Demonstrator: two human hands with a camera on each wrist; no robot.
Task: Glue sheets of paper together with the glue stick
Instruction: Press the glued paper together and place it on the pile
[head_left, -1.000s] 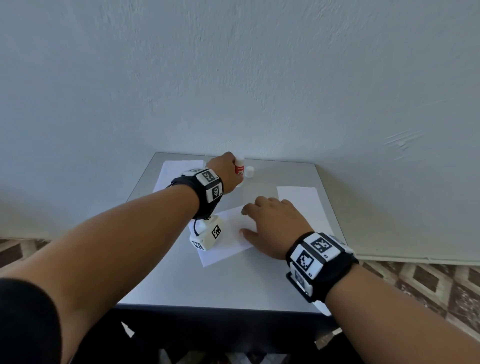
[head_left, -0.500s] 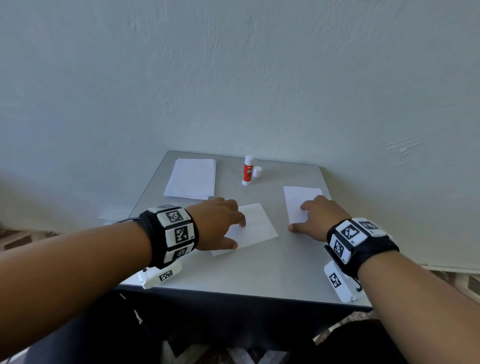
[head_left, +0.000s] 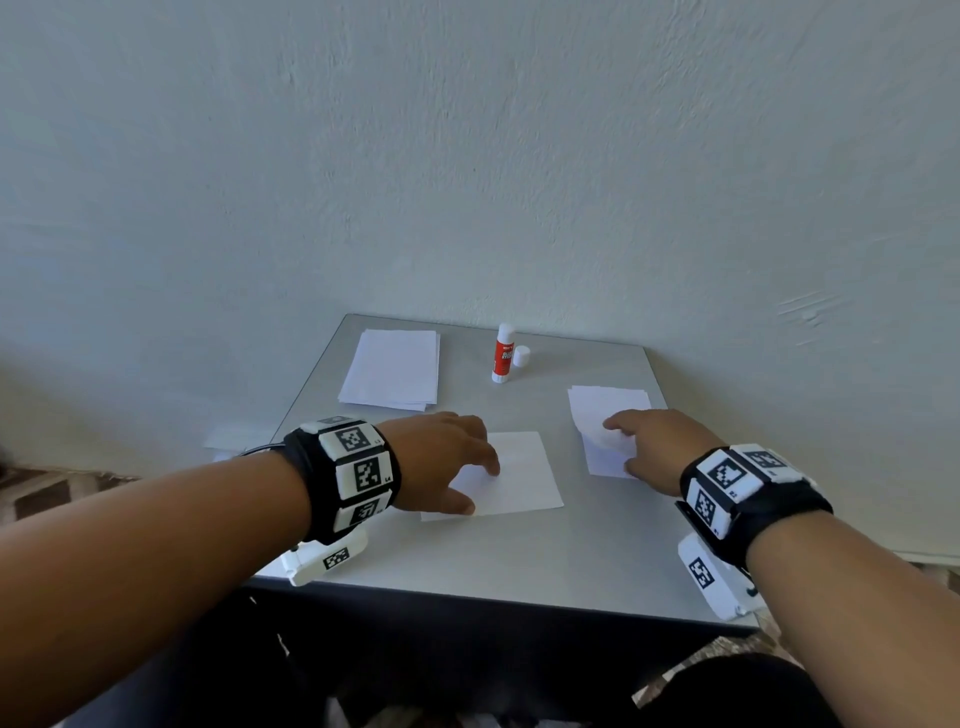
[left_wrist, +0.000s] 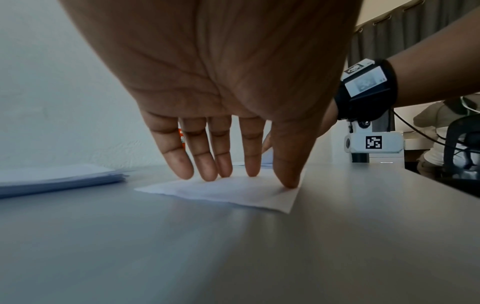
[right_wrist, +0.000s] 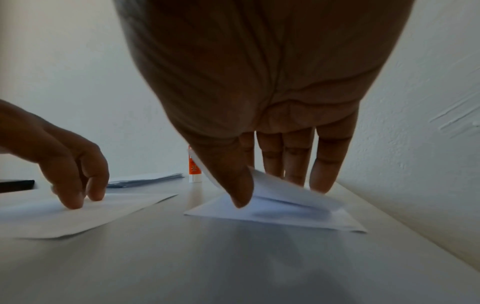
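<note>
A grey square table (head_left: 519, 561) is being shown set against a pale textured wall (head_left: 467, 156). Patterned brown floor tiles (head_left: 41, 493) are being glimpsed beside it. In the left wrist view, dark curtains (left_wrist: 389, 30) are being seen hanging beyond, and a seated person (left_wrist: 436, 131) in a black chair (left_wrist: 462, 144) is being partly caught.

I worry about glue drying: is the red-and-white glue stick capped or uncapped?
Uncapped. The red-and-white glue stick stands upright at the back of the grey table, and its small white cap sits apart beside it.
</note>
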